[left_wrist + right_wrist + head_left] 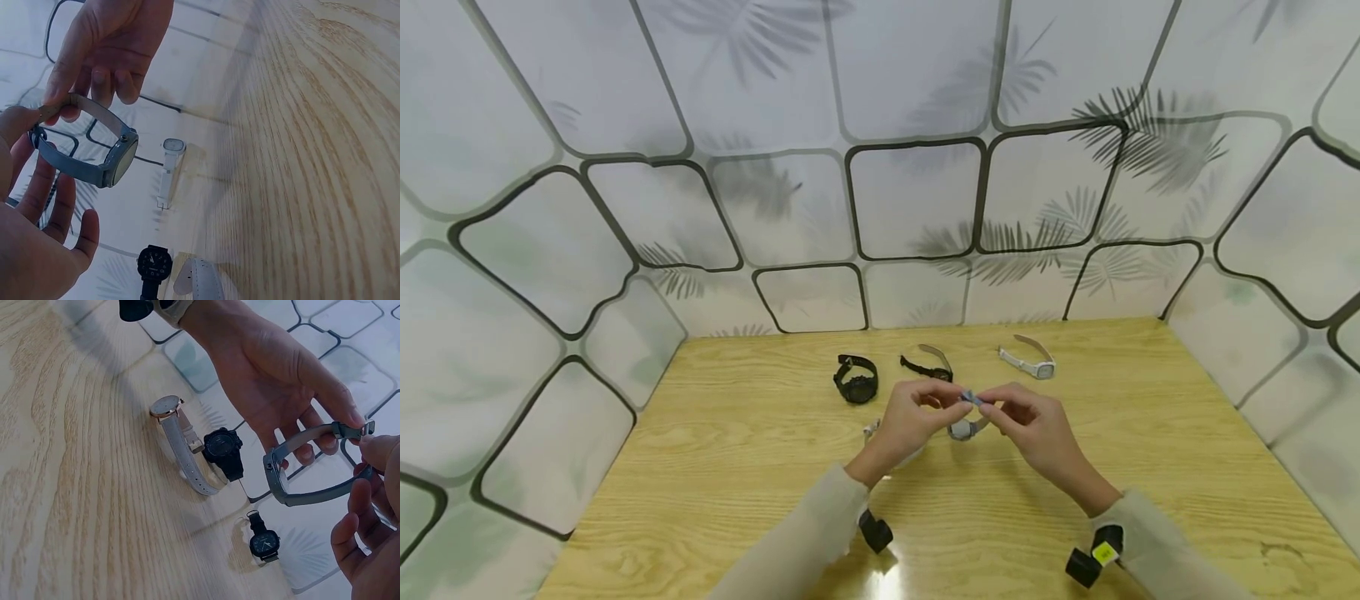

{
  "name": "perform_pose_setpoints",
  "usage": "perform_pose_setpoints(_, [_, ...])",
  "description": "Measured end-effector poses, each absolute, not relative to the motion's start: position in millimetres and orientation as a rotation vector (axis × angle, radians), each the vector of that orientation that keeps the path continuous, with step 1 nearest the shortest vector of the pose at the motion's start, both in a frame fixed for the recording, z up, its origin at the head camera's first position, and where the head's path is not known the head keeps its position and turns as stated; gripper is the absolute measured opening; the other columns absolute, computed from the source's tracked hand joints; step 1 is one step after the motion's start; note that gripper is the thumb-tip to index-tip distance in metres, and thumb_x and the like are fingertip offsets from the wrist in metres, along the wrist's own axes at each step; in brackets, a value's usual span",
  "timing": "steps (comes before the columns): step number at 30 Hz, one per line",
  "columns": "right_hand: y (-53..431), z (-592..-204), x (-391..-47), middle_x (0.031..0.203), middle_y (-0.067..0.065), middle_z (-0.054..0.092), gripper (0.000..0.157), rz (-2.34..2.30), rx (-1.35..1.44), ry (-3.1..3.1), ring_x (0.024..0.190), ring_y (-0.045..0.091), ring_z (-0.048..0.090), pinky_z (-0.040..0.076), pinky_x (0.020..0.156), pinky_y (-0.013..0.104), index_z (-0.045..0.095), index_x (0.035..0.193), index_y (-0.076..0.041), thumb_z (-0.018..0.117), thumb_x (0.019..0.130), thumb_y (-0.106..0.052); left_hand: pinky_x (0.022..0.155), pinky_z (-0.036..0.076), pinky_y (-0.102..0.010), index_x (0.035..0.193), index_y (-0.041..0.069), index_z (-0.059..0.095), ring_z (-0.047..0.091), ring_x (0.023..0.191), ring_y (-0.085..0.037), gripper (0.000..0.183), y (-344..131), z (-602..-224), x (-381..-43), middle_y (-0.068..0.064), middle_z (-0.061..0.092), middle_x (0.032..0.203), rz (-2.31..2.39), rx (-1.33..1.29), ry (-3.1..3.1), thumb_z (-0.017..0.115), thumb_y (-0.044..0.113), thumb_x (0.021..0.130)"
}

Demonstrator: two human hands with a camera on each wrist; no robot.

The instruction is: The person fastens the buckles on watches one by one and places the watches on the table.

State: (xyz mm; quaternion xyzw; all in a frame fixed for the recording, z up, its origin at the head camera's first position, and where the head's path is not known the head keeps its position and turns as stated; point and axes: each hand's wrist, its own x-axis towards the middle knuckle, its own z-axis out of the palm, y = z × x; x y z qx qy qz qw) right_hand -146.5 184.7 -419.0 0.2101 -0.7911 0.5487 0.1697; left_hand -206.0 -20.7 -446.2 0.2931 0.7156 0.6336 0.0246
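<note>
Both hands hold a blue-grey wristwatch (279,478) above the table, its strap curved into a loop. My left hand (917,412) pinches the strap near the metal buckle between thumb and forefinger. From the other side, my right hand (1033,425) pinches the strap end close by, the fingertips of both hands nearly meeting. The watch's round face (127,161) hangs at the far side of the loop from the fingers. Behind the left hand, a watch with a grey strap and rose-gold case (165,406) lies on the table, mostly hidden in the head view.
Along the back of the wooden table (737,450) lie a black chunky watch (857,387), a dark watch with a thin strap (936,372) and a white watch (1033,367). A patterned sheet (917,200) stands behind and at both sides.
</note>
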Motion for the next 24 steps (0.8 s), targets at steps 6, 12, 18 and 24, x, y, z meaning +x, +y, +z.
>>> perform_pose_setpoints(6, [184.9, -419.4, -146.4, 0.081, 0.011, 0.064, 0.016, 1.544, 0.565, -2.262, 0.053, 0.01, 0.046, 0.041, 0.047, 0.025, 0.076, 0.106, -0.003, 0.07, 0.095, 0.005, 0.088, 0.056, -0.043, 0.112, 0.013, 0.079, 0.068, 0.091, -0.02, 0.017, -22.3, -446.3, -204.1, -0.002, 0.075, 0.103, 1.963, 0.87, 2.224, 0.076, 0.019, 0.096])
perform_pose_setpoints(12, [184.0, -422.7, -145.7, 0.08, 0.012, 0.064, 0.016, 1.562, 0.546, -2.262, 0.055, 0.013, 0.05, 0.043, 0.049, 0.025, 0.076, 0.108, -0.001, 0.069, 0.095, 0.005, 0.086, 0.057, -0.043, 0.109, 0.009, 0.079, 0.067, 0.087, -0.02, 0.015, -19.2, -447.6, -203.0, -0.009, 0.074, 0.097, 1.972, 0.864, 2.226, 0.076, 0.013, 0.095])
perform_pose_setpoints(18, [182.1, -425.9, -147.4, 0.081, 0.009, 0.065, 0.017, 1.602, 0.575, -2.238, 0.057, 0.014, 0.05, 0.044, 0.049, 0.026, 0.075, 0.109, 0.001, 0.068, 0.095, 0.007, 0.083, 0.058, -0.036, 0.103, 0.006, 0.078, 0.066, 0.083, -0.013, 0.012, -17.5, -449.3, -203.3, -0.008, 0.074, 0.09, 1.955, 0.897, 2.25, 0.078, 0.014, 0.094])
perform_pose_setpoints(24, [191.0, -449.2, -159.5, 0.082, 0.013, 0.065, 0.022, 1.597, 0.582, -2.244, 0.056, 0.013, 0.049, 0.043, 0.049, 0.026, 0.076, 0.111, -0.006, 0.068, 0.095, 0.006, 0.085, 0.057, -0.038, 0.106, 0.01, 0.078, 0.067, 0.086, -0.012, 0.014, -19.6, -448.8, -203.8, -0.001, 0.074, 0.092, 1.931, 0.873, 2.227, 0.077, 0.018, 0.095])
